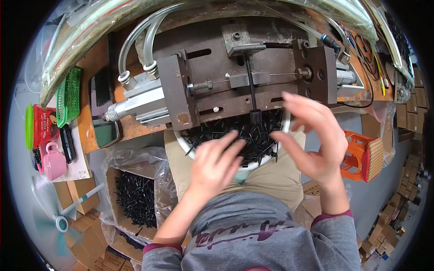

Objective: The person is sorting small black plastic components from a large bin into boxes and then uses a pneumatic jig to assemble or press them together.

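A white basin point(184, 143) on my lap holds a heap of small black plastic rods point(260, 143). My left hand point(213, 166) lies over the heap with its fingers stretched out and slightly apart; its fingertips are among the rods. To the right of the basin my right hand point(318, 147) is raised, thumb and fingers spread, with nothing visible between them. Between the hands and the machine, one black rod with a thick end point(252, 88) sits upright in the metal fixture point(242, 80), its thick end hanging over the basin.
Pneumatic cylinders point(140, 105) with clear hoses flank the fixture. A phone point(105, 128), a green basket point(69, 95) and a pink cup point(54, 161) are on the left. A lined carton point(162, 192) of black rods stands below, near a fan point(62, 223). An orange stool point(361, 156) stands right.
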Demonstrator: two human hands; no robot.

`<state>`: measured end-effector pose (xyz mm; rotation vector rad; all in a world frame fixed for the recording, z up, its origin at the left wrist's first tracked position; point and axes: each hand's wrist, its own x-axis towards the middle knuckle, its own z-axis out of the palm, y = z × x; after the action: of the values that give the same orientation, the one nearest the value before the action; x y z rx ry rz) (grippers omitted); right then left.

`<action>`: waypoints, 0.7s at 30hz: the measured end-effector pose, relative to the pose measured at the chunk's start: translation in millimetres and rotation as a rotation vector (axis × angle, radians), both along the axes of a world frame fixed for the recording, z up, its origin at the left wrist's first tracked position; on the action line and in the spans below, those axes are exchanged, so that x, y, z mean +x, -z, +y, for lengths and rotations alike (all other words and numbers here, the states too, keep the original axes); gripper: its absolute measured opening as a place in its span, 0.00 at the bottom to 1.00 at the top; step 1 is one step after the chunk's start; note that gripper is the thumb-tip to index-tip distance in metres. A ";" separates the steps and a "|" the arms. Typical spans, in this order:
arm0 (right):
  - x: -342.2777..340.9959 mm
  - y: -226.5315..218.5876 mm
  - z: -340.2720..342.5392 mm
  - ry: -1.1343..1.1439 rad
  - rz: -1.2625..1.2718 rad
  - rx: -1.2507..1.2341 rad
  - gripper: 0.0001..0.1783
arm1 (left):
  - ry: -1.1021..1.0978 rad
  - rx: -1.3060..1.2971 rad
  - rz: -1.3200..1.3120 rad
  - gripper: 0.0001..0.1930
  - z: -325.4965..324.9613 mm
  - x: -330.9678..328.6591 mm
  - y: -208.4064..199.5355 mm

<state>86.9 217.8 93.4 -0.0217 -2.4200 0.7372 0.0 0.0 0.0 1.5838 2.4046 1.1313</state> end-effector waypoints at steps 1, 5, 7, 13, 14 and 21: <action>15.5 9.9 1.7 0.094 0.013 -0.047 0.25 | -0.081 0.028 0.027 0.28 -6.4 -5.3 -1.8; 82.0 101.4 -8.4 0.164 -0.238 0.049 0.44 | -0.135 -0.116 0.073 0.45 -33.8 1.7 37.3; 85.4 135.3 -27.0 0.111 -0.358 0.081 0.50 | -0.011 -0.226 0.112 0.51 -31.0 12.0 61.1; 50.9 187.7 -40.6 0.068 -0.433 0.147 0.58 | -0.058 -0.174 0.152 0.49 2.6 3.2 91.7; 44.4 189.7 -38.8 0.068 -0.430 0.185 0.60 | -0.070 -0.199 0.161 0.49 7.0 -2.3 89.7; 11.2 192.1 -29.9 0.090 -0.375 0.144 0.53 | -0.051 -0.189 0.105 0.50 18.9 -26.4 83.5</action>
<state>98.1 188.0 -98.8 -0.2284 -2.8017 0.5542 -26.4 18.9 -83.5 1.5676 2.5435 0.8172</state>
